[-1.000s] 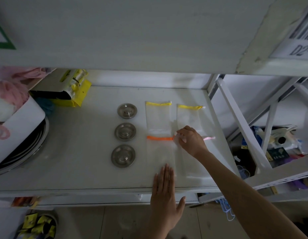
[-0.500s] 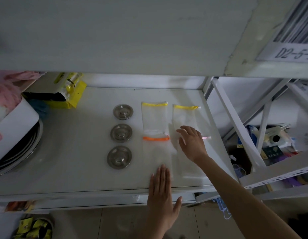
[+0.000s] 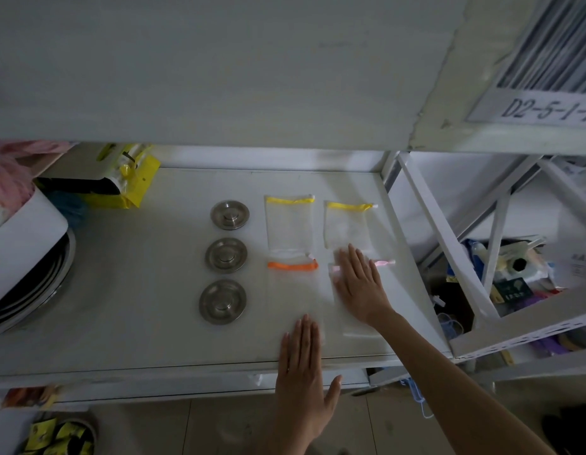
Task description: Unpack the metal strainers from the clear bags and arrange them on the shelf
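Observation:
Three round metal strainers stand in a column on the white shelf (image 3: 137, 290): far (image 3: 229, 215), middle (image 3: 226, 255) and near (image 3: 223, 301). To their right lie several empty clear bags: two with yellow strips (image 3: 290, 224) (image 3: 347, 226), one with an orange strip (image 3: 293, 290) and one with a pink strip (image 3: 380, 290). My right hand (image 3: 358, 285) lies flat, fingers spread, on the pink-strip bag. My left hand (image 3: 303, 376) rests flat on the shelf's front edge, its fingertips on the orange-strip bag's near end.
A yellow package (image 3: 127, 178) and a white tub over stacked metal pans (image 3: 32, 274) crowd the shelf's left end. The upper shelf (image 3: 219, 77) overhangs close above. A lower rack to the right holds clutter (image 3: 514, 274).
My right hand has gone from pinching at the pink strip to lying flat on that bag. The camera view shifted slightly. My left hand stays in place.

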Demonstrator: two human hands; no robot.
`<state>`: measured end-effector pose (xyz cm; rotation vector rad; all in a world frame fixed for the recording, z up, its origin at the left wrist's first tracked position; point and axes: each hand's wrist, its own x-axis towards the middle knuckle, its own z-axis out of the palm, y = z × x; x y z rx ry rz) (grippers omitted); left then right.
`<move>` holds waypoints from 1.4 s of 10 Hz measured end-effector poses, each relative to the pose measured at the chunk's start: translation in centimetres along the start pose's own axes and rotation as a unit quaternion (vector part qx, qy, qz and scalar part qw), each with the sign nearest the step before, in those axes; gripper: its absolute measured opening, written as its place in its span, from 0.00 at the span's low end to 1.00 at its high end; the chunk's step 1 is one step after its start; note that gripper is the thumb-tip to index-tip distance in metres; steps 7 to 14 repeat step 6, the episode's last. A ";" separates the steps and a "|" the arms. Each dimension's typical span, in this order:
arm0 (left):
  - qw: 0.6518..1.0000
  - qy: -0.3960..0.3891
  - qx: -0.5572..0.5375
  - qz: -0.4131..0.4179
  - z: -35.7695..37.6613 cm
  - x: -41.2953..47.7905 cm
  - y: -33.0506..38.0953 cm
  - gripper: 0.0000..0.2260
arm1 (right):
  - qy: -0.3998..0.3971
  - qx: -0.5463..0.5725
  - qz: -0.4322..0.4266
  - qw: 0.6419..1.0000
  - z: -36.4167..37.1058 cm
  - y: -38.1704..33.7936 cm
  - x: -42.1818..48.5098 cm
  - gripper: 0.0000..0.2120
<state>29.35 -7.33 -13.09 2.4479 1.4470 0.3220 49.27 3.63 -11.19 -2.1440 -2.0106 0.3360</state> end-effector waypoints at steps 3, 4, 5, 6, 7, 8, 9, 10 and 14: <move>1.000 -0.012 -0.010 0.009 -1.3 -0.2 -0.1 0.39 | 0.018 0.029 -0.013 0.999 -1.4 -0.9 -1.2 0.28; 0.998 -0.021 0.019 0.061 -3.8 -0.6 -1.9 0.32 | 0.002 0.075 -0.007 0.997 -3.8 -2.1 -3.5 0.22; 0.988 -0.123 0.023 0.087 -10.1 -1.3 -5.0 0.32 | -0.094 0.032 -0.049 0.994 -7.1 -3.3 -7.1 0.16; 0.983 -0.178 0.010 0.048 -18.5 -2.5 -9.5 0.38 | -0.200 0.022 -0.070 0.977 -13.3 -3.3 -10.8 0.15; 0.983 -0.178 0.010 0.048 -18.5 -2.5 -9.5 0.38 | -0.200 0.022 -0.070 0.977 -13.3 -3.3 -10.8 0.15; 0.983 -0.178 0.010 0.048 -18.5 -2.5 -9.5 0.38 | -0.200 0.022 -0.070 0.977 -13.3 -3.3 -10.8 0.15; 0.983 -0.178 0.010 0.048 -18.5 -2.5 -9.5 0.38 | -0.200 0.022 -0.070 0.977 -13.3 -3.3 -10.8 0.15; 0.983 -0.178 0.010 0.048 -18.5 -2.5 -9.5 0.38 | -0.200 0.022 -0.070 0.977 -13.3 -3.3 -10.8 0.15; 0.983 -0.178 0.010 0.048 -18.5 -2.5 -9.5 0.38 | -0.200 0.022 -0.070 0.977 -13.3 -3.3 -10.8 0.15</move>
